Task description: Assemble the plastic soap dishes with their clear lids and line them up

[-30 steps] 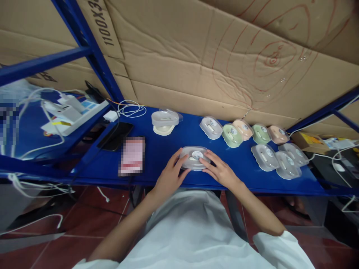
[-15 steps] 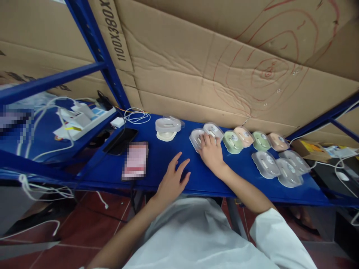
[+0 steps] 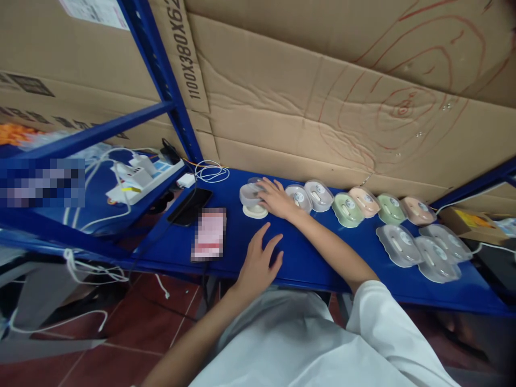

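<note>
My right hand (image 3: 277,200) reaches across the blue table to a small stack of plastic parts. Its thumb and fingers close round the right end of a clear plastic lid (image 3: 249,195), which rests over a cream oval piece (image 3: 255,212). The fingertips are partly blurred behind the clear plastic. Above the table's front part, my left hand (image 3: 258,262) hangs with its fingers apart, holding nothing. Beside my right wrist stand two oval boxes under clear lids, a nearer box (image 3: 299,196) partly covered by the forearm and a farther box (image 3: 318,195).
Green (image 3: 349,209) and peach (image 3: 364,201) lidded boxes line the back right, with several greyish boxes (image 3: 399,244) in front. A blurred-out phone (image 3: 209,235), a black phone (image 3: 190,207) and a coiled cable (image 3: 212,171) lie left. A cardboard wall (image 3: 278,102) rises behind.
My right hand has left the clear-lidded boxes and moved left to the stack. My left hand stays open in much the same place. The view has shifted slightly.
</note>
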A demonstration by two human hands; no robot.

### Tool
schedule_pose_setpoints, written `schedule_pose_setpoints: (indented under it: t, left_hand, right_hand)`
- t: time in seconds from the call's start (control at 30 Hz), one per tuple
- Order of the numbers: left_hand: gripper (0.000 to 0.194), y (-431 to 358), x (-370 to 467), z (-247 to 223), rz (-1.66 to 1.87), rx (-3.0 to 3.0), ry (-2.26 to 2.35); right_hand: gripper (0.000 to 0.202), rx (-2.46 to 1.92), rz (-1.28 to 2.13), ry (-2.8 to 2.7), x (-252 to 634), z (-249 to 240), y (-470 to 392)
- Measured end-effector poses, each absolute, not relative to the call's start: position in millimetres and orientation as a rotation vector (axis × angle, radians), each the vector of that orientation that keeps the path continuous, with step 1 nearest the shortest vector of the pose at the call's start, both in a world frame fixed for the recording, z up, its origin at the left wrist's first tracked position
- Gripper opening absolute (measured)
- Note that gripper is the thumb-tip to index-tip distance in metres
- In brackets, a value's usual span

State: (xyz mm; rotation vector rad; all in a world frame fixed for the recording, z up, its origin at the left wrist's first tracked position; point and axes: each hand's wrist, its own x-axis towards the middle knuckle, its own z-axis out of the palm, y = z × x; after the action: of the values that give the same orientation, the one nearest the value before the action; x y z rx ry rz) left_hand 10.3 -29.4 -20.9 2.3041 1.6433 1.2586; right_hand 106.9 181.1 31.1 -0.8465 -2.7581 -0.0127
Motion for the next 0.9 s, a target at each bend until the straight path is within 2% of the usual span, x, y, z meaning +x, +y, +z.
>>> schedule_pose_setpoints:
  t: [0.17,0.27,0.5,0.67,0.7,0.83,0.9]
  left_hand:
    - [0.042,-29,13,-21,1.29,2.328,1.842]
    - [0.036,-31,15,-21,1.241,2.403,1.839]
    - [0.022,-31,8,-15,1.009,2.6,1.41]
    - [0.011,-31,3,-8,1.016,2.575,1.035]
    - [0.007,-32,3,-7,1.021,2.57,1.027]
    - [0.018,-35,4,-5,1.0,2.557,1.161]
    - [0.013,-36,5,-6,0.961,2.553,1.219]
  right_hand:
    - [0.022,-0.645,0.08,-2.719,174,32,122]
    - [0.025,-0.669,0.207,-2.57,211,27,91]
    - [0.021,-0.812,0.392,-2.21,258,20,57]
    - [0.023,-0.951,0.249,-2.136,277,15,25]
    - [0.025,-0.985,0.206,-2.15,280,12,18]
    - [0.03,-1.03,0.14,-2.239,286,0,0]
    - [0.03,-1.036,0.137,-2.27,283,-1,-1]
